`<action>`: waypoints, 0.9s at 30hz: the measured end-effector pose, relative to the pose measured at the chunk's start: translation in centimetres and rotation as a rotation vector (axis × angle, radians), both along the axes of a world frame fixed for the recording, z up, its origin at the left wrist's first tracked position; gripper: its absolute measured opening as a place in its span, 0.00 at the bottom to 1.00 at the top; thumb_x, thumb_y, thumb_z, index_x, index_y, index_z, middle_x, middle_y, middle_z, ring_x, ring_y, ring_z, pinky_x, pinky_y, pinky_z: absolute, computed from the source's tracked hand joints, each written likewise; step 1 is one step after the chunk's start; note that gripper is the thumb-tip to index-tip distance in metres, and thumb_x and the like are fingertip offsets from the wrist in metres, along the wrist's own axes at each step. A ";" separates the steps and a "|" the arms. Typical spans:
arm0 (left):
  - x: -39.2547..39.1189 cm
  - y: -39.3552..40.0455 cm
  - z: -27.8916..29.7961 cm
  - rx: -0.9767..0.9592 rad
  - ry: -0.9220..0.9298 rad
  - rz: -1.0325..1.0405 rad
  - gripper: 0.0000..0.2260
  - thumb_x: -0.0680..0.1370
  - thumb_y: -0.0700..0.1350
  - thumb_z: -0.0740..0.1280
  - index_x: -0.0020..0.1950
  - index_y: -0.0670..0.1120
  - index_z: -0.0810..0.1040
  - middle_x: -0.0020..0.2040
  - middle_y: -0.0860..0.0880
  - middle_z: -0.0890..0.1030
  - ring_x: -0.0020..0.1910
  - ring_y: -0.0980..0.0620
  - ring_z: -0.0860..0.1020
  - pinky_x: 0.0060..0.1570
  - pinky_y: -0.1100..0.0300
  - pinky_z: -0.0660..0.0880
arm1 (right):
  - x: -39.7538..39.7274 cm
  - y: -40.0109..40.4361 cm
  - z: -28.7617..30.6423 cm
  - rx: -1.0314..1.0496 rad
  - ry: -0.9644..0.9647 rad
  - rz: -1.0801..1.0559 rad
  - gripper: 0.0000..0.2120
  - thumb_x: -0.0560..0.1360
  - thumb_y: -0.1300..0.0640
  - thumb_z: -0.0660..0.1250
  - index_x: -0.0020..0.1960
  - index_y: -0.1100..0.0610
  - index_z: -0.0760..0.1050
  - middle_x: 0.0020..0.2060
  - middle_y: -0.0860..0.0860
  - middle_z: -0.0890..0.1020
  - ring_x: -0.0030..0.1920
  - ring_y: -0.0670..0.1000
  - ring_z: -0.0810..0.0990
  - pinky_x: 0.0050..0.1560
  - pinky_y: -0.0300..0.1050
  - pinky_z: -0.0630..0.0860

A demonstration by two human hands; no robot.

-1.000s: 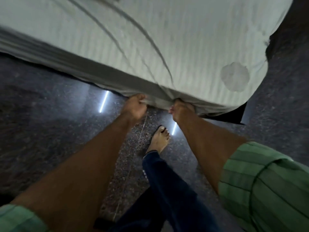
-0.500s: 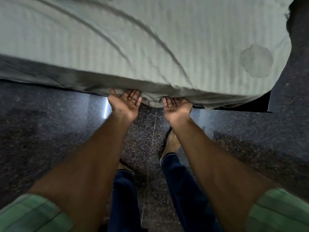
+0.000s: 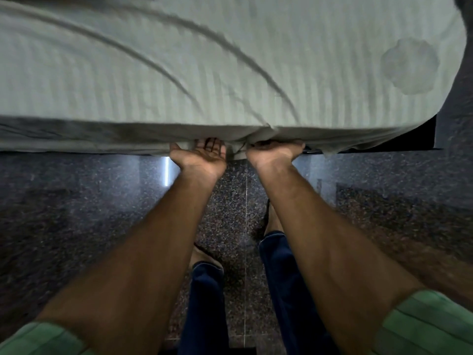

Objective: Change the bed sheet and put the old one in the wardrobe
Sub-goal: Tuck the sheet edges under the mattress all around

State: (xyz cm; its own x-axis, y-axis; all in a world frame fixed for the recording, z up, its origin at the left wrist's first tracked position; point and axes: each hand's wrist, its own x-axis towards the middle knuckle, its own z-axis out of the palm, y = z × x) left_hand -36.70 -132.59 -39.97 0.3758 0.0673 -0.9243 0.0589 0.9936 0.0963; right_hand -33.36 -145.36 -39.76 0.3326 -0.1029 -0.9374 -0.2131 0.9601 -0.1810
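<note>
A pale green striped bed sheet covers the mattress and hangs over its near edge. Both my hands are turned palm up at that edge. My left hand has its fingers slid under the hanging sheet, with the palm and thumb showing. Beside it, my right hand reaches further under, so the sheet hides its fingers. A small fold of sheet hangs between the two hands. A round darker patch marks the sheet near the right corner. No wardrobe is in view.
The floor is dark speckled polished stone that reflects a strip light. My legs in dark blue trousers and my bare feet stand close to the bed. A dark bed base shows under the right corner.
A second ago both hands gripped the sheet's edge knuckles up. They then turned palm up, and now they have pushed further under the edge. The view has squared up to the bed.
</note>
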 end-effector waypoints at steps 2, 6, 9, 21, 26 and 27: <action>0.7 -0.2 -0.1 0.011 0.010 0.017 0.37 0.79 0.70 0.51 0.71 0.41 0.73 0.68 0.41 0.78 0.68 0.43 0.76 0.74 0.48 0.67 | 0.2 -0.3 -1.1 -0.009 -0.016 -0.026 0.38 0.73 0.28 0.53 0.67 0.52 0.79 0.63 0.59 0.82 0.63 0.63 0.80 0.65 0.64 0.76; 0.4 -0.6 0.0 0.024 0.023 -0.026 0.36 0.79 0.70 0.52 0.67 0.41 0.74 0.67 0.40 0.78 0.69 0.44 0.75 0.74 0.48 0.66 | 0.8 -0.4 -1.4 0.080 -0.013 -0.078 0.44 0.66 0.23 0.57 0.69 0.51 0.79 0.67 0.61 0.80 0.68 0.68 0.76 0.71 0.72 0.66; 0.2 -0.4 0.1 0.023 0.005 -0.037 0.35 0.79 0.69 0.53 0.71 0.43 0.74 0.68 0.41 0.78 0.69 0.44 0.75 0.73 0.48 0.67 | 1.1 -0.8 -1.1 0.044 -0.018 -0.108 0.45 0.71 0.21 0.49 0.70 0.51 0.77 0.68 0.61 0.78 0.69 0.66 0.75 0.72 0.72 0.65; -6.8 7.1 2.9 0.090 0.050 -0.442 0.24 0.84 0.63 0.53 0.63 0.49 0.79 0.67 0.44 0.81 0.58 0.49 0.82 0.55 0.57 0.74 | -8.1 6.3 3.3 -0.143 0.146 0.725 0.20 0.87 0.50 0.54 0.73 0.58 0.71 0.67 0.55 0.79 0.65 0.55 0.78 0.62 0.50 0.75; -7.5 13.6 4.6 0.352 0.150 -0.683 0.11 0.85 0.53 0.59 0.56 0.50 0.79 0.57 0.47 0.84 0.48 0.54 0.83 0.43 0.61 0.74 | -8.4 14.0 3.4 -0.226 0.097 1.011 0.10 0.85 0.55 0.59 0.63 0.53 0.75 0.55 0.53 0.80 0.43 0.49 0.78 0.42 0.42 0.74; -7.7 15.1 4.9 0.425 0.181 -0.736 0.09 0.85 0.51 0.60 0.57 0.50 0.79 0.54 0.49 0.84 0.46 0.55 0.82 0.41 0.62 0.73 | -8.2 15.4 3.5 -0.257 0.087 1.049 0.08 0.84 0.56 0.61 0.60 0.54 0.77 0.50 0.53 0.81 0.40 0.48 0.77 0.40 0.42 0.73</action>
